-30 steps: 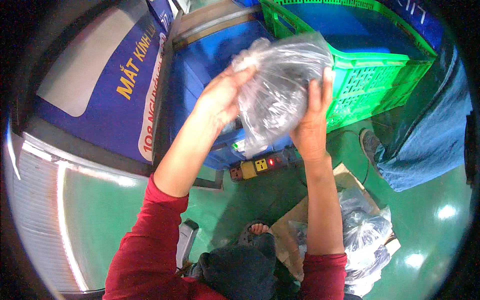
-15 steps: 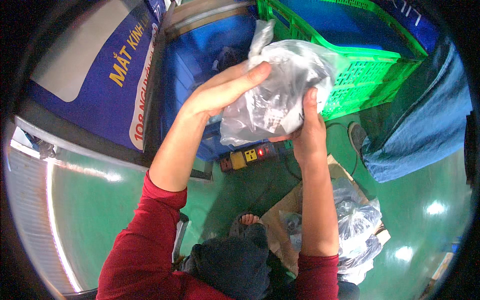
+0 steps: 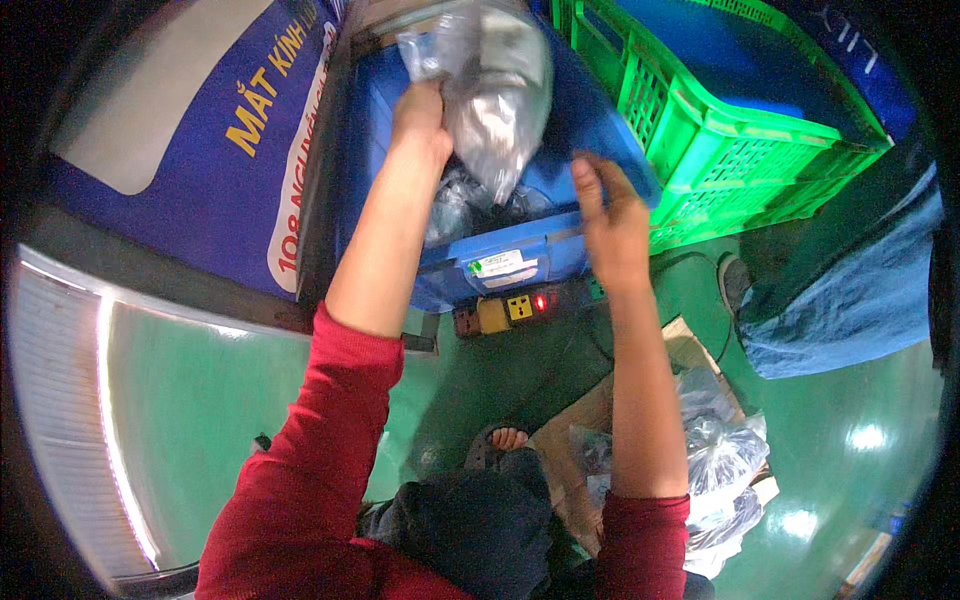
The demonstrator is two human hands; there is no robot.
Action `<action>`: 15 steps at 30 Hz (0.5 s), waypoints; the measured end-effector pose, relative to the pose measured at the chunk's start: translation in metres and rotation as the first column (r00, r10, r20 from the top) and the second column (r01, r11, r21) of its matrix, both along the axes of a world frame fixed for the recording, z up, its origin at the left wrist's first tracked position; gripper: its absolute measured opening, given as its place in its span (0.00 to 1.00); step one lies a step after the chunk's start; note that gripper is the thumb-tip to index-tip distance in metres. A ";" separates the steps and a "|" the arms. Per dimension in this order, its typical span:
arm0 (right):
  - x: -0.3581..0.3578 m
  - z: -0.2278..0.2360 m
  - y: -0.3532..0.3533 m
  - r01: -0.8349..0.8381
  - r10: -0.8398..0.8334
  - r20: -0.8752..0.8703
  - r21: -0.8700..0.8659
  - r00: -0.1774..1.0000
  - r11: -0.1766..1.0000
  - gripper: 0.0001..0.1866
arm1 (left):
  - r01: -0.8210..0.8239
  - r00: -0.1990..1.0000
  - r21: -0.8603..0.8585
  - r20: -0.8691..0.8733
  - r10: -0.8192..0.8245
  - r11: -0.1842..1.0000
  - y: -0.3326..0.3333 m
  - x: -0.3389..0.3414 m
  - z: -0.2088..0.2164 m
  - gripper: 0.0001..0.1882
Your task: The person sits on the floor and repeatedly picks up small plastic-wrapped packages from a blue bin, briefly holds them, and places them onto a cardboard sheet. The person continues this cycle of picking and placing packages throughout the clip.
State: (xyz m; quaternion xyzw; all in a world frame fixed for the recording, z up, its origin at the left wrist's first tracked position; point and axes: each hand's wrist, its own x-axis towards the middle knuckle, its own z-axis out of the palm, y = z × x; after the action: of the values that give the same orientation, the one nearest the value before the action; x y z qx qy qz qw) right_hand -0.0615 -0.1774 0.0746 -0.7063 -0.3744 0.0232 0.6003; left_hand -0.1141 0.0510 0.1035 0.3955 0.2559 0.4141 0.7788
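Observation:
A clear plastic bag with dark and grey contents hangs over the blue bin, somewhat blurred. My left hand is closed on the bag's left side; what the bag contains I cannot make out. Apart from the bag, my right hand is at the bin's near right corner, its thumb and fingers spread and nothing in them. Inside the bin, below the held bag, lie other dark plastic bags.
A green plastic crate stands right of the bin. In front of the bin lies a power strip with a red light. Clear bags rest on cardboard at the lower right. A person's blue-clad leg is on the right.
The bag has moved from between both hands, up and left over the bin. My left hand now grips it alone; my right hand has let go and sits lower.

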 end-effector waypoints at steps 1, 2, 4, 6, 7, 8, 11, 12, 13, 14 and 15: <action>0.002 -0.018 0.006 0.119 -0.099 0.244 -0.065 0.965 0.991 0.16 | -0.190 0.981 0.072 0.056 0.186 0.979 0.010 0.011 -0.001 0.14; 0.003 -0.032 0.008 0.168 -0.116 0.403 -0.095 0.908 0.981 0.15 | -0.337 0.938 0.104 -0.050 0.343 0.936 0.022 0.020 -0.002 0.13; 0.002 -0.057 0.006 0.272 -0.113 0.673 -0.135 0.730 0.953 0.11 | -0.545 0.771 0.200 -0.261 0.581 0.814 0.051 0.038 -0.009 0.14; 0.001 -0.061 0.009 0.222 -0.083 0.627 -0.146 0.774 0.964 0.09 | -0.573 0.602 0.347 -0.437 0.669 0.742 0.123 0.045 -0.040 0.17; 0.002 -0.060 0.008 0.207 -0.073 0.603 -0.155 0.794 0.966 0.08 | -0.543 0.523 0.409 -0.519 0.676 0.734 0.162 0.050 -0.058 0.18; 0.004 -0.061 0.008 0.186 -0.061 0.603 -0.147 0.795 0.972 0.08 | -0.498 0.444 0.465 -0.588 0.676 0.732 0.195 0.052 -0.074 0.20; 0.011 -0.069 0.008 0.151 -0.044 0.567 -0.142 0.822 0.978 0.07 | -0.305 0.259 0.563 -0.727 0.636 0.768 0.244 0.057 -0.122 0.21; 0.012 -0.069 0.009 0.167 -0.045 0.606 -0.145 0.794 0.975 0.10 | -0.226 0.207 0.587 -0.751 0.627 0.777 0.254 0.053 -0.134 0.21; 0.013 -0.071 0.009 0.161 -0.052 0.603 -0.129 0.796 0.978 0.11 | -0.141 0.158 0.605 -0.768 0.621 0.784 0.265 0.053 -0.144 0.20; 0.013 -0.073 0.009 0.156 -0.059 0.600 -0.111 0.798 0.981 0.11 | -0.052 0.104 0.616 -0.780 0.617 0.786 0.276 0.048 -0.154 0.20; 0.016 -0.077 0.008 0.159 -0.062 0.605 -0.107 0.794 0.981 0.12 | 0.036 0.062 0.607 -0.794 0.604 0.794 0.281 0.051 -0.169 0.20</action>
State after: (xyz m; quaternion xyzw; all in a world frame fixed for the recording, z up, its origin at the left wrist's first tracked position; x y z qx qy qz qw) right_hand -0.0454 -0.1690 -0.0023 -0.7418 -0.4998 -0.2076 0.3959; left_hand -0.0629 0.3317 -0.0653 0.6798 0.6643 0.2500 0.1848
